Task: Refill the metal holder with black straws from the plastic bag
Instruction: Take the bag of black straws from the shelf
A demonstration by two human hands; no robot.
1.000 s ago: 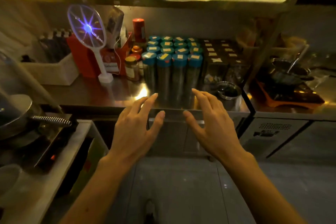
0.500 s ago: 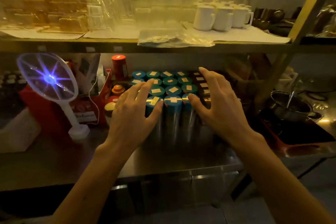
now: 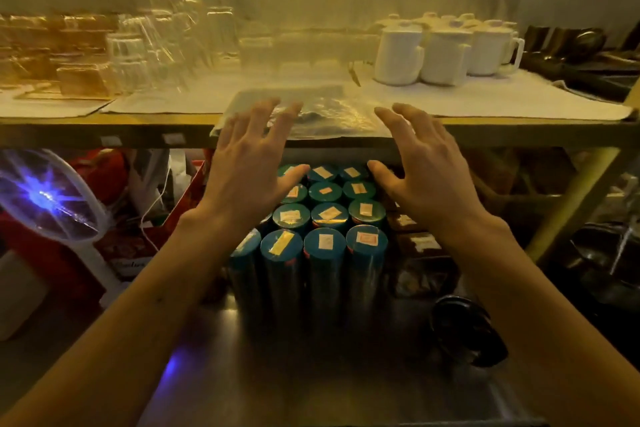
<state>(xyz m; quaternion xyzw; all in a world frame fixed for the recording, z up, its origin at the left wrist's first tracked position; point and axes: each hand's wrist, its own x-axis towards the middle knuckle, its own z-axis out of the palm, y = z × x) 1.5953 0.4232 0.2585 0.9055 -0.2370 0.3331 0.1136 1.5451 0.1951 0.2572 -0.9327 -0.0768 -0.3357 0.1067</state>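
— Nearest?
— Teal-lidded canisters [image 3: 325, 243] on the worktop [image 3: 311, 374], with both arms above them.
— Hands?
— Left hand [image 3: 247, 177] and right hand [image 3: 426, 177] have their fingers spread and hold nothing.
— The plastic bag [image 3: 329, 114]?
— It lies flat at the shelf [image 3: 104, 132] edge by the fingertips. I cannot tell if they touch it. White mugs [image 3: 446, 55] stand behind.

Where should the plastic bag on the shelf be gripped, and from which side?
Probably pinch the plastic bag at its front edge, coming from the front: it lies flat on the shelf, and that edge overhangs the lip.
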